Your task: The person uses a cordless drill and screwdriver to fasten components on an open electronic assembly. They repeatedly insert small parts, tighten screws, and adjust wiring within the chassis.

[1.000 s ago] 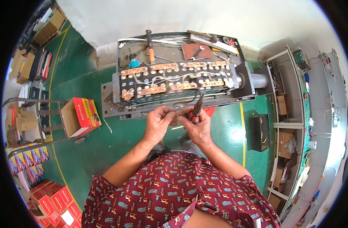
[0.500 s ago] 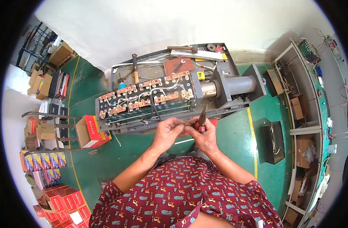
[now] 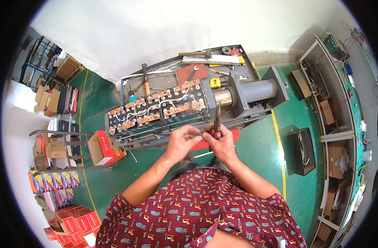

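My right hand [image 3: 223,148] is closed round pliers [image 3: 217,120] with red handles, their jaws pointing up and away from me. Its thumb and fingertips meet those of my left hand [image 3: 180,142], which is closed in a pinch. Whatever sits between the fingertips is too small to make out. Just beyond both hands lies a long battery-like pack [image 3: 145,118] topped with copper bars, bolts and white wires. At its right end a shiny metal cylinder [image 3: 223,97] joins a grey flanged tube [image 3: 256,91].
Behind the pack, a metal workbench [image 3: 164,80] holds a hammer [image 3: 146,78], a wrench [image 3: 193,73], a yellow tape measure [image 3: 215,83] and a mallet [image 3: 195,54]. A hand truck [image 3: 67,151] and red boxes [image 3: 83,223] stand left. To the right are a black tray [image 3: 301,153] and shelving [image 3: 337,137].
The pliers' jaws have swung to point more nearly straight ahead. Both hands stay together at the fingertips. The whole view has shifted slightly.
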`<move>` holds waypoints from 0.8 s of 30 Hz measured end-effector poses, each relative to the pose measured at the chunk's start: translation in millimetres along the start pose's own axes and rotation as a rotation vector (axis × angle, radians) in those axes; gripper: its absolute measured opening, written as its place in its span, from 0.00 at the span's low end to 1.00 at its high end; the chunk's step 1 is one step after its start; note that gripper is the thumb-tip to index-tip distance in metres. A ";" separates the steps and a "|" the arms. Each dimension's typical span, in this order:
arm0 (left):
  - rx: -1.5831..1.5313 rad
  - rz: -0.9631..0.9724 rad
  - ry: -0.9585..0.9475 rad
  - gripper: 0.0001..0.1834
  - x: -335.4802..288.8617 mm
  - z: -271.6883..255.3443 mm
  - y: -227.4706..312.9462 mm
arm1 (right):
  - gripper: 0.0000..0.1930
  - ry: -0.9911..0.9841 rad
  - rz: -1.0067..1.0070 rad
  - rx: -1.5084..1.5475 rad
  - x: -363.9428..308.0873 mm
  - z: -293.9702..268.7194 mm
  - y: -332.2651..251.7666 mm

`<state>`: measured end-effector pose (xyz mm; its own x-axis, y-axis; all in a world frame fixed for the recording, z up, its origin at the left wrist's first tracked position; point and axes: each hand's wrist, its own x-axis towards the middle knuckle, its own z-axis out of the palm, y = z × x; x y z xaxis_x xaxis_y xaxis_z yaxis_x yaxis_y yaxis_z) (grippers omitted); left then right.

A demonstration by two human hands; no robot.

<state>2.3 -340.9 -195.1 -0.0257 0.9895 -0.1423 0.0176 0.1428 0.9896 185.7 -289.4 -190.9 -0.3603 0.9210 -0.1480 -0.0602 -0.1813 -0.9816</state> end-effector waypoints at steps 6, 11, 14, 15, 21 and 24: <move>0.152 0.019 0.091 0.08 27.6 -38.1 6.8 | 0.17 0.149 -0.205 -0.364 44.9 10.6 11.7; 0.367 0.038 0.051 0.09 67.2 -66.2 24.1 | 0.21 0.217 -0.286 -0.552 89.9 19.8 18.7; 0.465 0.079 -0.017 0.10 88.8 -71.3 28.4 | 0.21 0.229 -0.337 -0.668 98.6 27.9 22.3; 0.512 0.071 -0.042 0.10 93.5 -71.8 33.4 | 0.21 0.236 -0.339 -0.714 99.5 30.1 22.4; 0.548 0.063 -0.130 0.09 110.4 -75.4 29.1 | 0.20 0.257 -0.253 -0.784 99.6 35.5 15.9; 0.554 0.051 -0.150 0.08 114.1 -75.1 29.1 | 0.20 0.252 -0.243 -0.743 104.0 32.7 22.6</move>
<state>-75.2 -225.6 -181.0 0.1302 0.9821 -0.1360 0.5374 0.0454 0.8421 116.5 -209.0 -224.5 -0.1917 0.9710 0.1427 0.5544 0.2271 -0.8006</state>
